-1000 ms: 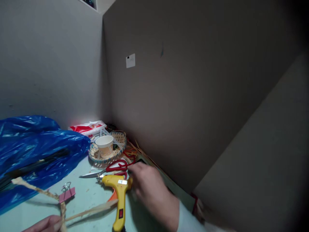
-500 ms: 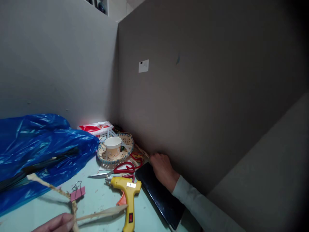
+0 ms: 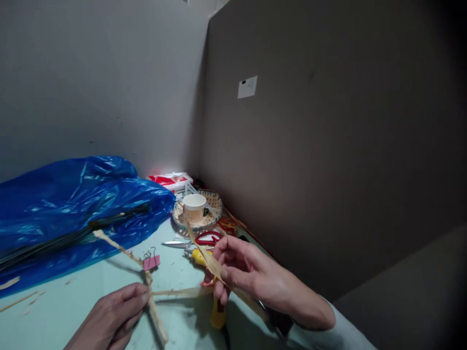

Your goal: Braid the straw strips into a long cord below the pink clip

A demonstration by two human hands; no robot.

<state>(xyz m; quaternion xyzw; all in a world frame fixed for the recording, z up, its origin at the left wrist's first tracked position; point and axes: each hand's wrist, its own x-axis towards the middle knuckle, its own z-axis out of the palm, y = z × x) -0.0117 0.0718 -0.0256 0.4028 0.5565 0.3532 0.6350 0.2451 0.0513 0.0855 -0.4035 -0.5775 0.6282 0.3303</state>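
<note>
My right hand [image 3: 243,270] pinches a long pale bamboo strip [image 3: 204,253] that slants from up near the basket down past my wrist. My left hand [image 3: 111,318], low at the left, is closed on the crossing point of several joined bamboo strips [image 3: 153,301]. A pink binder clip [image 3: 151,261] is clamped on one of those strips, just above my left fingers. The yellow glue gun [image 3: 217,313] lies on the table under my right hand, mostly hidden. Red-handled scissors [image 3: 199,239] lie just beyond it.
A big blue plastic bag [image 3: 73,204] with dark rods inside fills the left of the pale green table [image 3: 73,311]. A woven basket [image 3: 211,216] holding a paper cup [image 3: 194,205] sits in the corner, a red and white packet [image 3: 170,180] behind it. Walls close in at back and right.
My right hand came back from the wall with a bamboo strip pinched in it, now over the glue gun. My left hand rose into fuller view. The camera panned, shifting everything rightward.
</note>
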